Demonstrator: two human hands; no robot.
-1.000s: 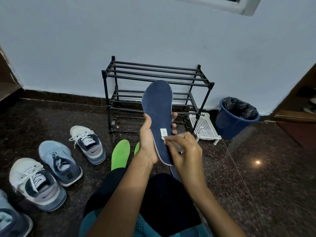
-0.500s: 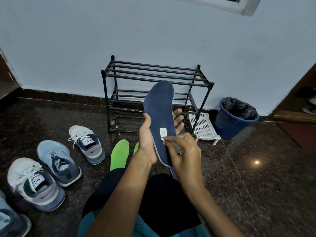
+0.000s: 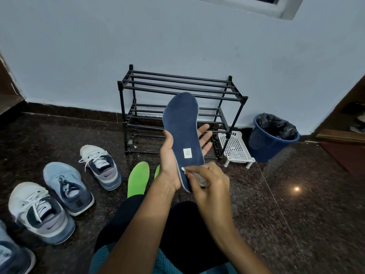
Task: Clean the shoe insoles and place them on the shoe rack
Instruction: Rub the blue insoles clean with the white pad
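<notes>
Navy insole [image 3: 182, 131] is hovering in front of the shoe rack [image 3: 177, 86], your left hand [image 3: 169, 161] clamping it between thumb and spread fingers, your right hand [image 3: 209, 184] pinching a pale wipe [image 3: 203, 180] against its heel. Green insoles [image 3: 138, 178] are lying before the rack, whose bars are holding nothing, so you're likely early on.

Four shoes sit at the lower left: a white and grey shoe [image 3: 100, 169], a light blue shoe [image 3: 67, 186], a second white and grey shoe [image 3: 39, 212], and a cut-off shoe [image 3: 11, 256] in the bottom left corner. Three insoles show at centre: one navy insole [image 3: 182, 131], one green insole [image 3: 138, 178] and a green sliver [image 3: 157, 171] of another. Right of centre are one shoe rack [image 3: 177, 84], one white basket [image 3: 235, 147] and one blue bucket [image 3: 262, 147]. There are two hands, the left hand [image 3: 169, 163] and the right hand [image 3: 211, 180], and one white scrap [image 3: 183, 169].
</notes>
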